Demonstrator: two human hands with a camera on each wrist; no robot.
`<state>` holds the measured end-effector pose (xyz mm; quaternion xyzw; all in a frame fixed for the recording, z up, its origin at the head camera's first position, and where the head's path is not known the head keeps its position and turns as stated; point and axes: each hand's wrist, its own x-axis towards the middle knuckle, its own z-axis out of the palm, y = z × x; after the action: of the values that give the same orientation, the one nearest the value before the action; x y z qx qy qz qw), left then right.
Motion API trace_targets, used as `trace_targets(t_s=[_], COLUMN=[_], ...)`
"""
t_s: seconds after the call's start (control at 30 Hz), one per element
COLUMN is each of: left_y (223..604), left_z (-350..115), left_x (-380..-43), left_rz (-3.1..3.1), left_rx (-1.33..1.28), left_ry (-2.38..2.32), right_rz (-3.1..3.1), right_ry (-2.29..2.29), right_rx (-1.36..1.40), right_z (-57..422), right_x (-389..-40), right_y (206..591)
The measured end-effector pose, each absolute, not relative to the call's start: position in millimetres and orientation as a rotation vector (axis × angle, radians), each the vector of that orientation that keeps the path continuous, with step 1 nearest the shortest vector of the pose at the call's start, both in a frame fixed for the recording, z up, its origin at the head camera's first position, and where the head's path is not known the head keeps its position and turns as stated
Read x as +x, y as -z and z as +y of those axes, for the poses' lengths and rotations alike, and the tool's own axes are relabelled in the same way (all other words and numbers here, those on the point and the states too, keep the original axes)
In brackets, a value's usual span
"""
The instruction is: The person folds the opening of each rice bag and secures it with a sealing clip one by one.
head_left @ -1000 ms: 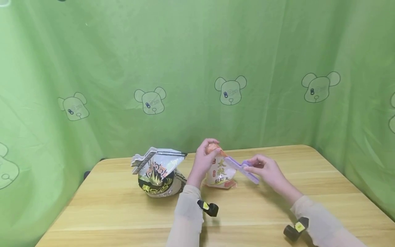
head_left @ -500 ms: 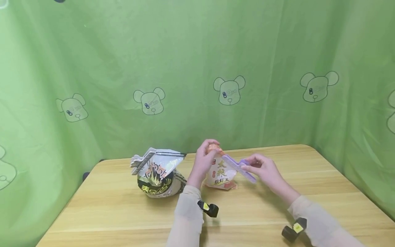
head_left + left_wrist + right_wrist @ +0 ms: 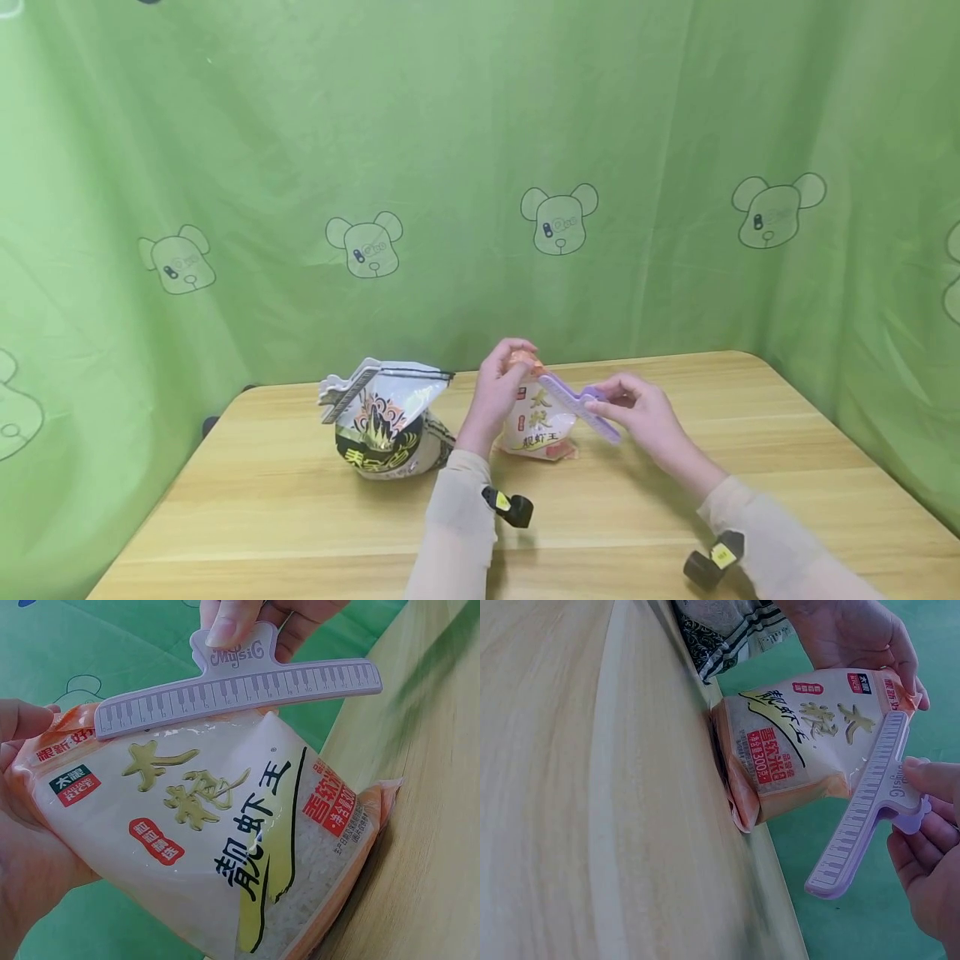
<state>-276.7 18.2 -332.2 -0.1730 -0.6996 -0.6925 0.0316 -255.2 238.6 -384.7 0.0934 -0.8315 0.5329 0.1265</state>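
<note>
A small bag of rice (image 3: 534, 425), whitish with orange edges, stands on the table. My left hand (image 3: 491, 398) grips its folded orange top corner. A purple sealing clip (image 3: 240, 694) with a piano-key print lies along the bag's top edge in the left wrist view. My right hand (image 3: 647, 417) pinches the clip's handle between thumb and fingers. In the right wrist view, one end of the clip is at the bag's top and the other sticks out past the bag (image 3: 795, 739). Whether the clip's jaws have closed over the fold cannot be told.
To the left stands a larger black-and-white bag (image 3: 390, 437), its top folded and held by a grey-white clip (image 3: 351, 392). The wooden table (image 3: 300, 533) ends at a green curtain (image 3: 465, 125) with bear-head prints.
My right hand and the purple clip have shifted slightly left, closer to the bag's top. The left hand still grips the corner, with barely any movement.
</note>
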Motion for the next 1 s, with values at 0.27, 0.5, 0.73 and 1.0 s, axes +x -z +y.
trace_targets(t_s=[0.27,0.5,0.73,1.0], left_y=[333.4,334.3,332.7,333.7], left_z=[18.5,19.6,18.9,18.7], left_x=[-276.8,-276.3,-275.5,-276.9], left_rz=[-2.157,-2.153,-2.158,-2.139], left_rx=[-0.546,-0.557,-0.577,-0.625], left_ry=[2.138,2.145,2.147,2.170], right_rz=[-2.386,-2.373,-2.357,-2.353], right_ry=[-1.527,-1.553,-1.594,-1.610], right_rx=[0.277,0.266,0.274,0.277], right_z=[234.1,233.6,233.9,231.9], right_x=[-252.7,-252.7,-252.8,-253.6], right_y=[382.6,382.9,383.6,383.2])
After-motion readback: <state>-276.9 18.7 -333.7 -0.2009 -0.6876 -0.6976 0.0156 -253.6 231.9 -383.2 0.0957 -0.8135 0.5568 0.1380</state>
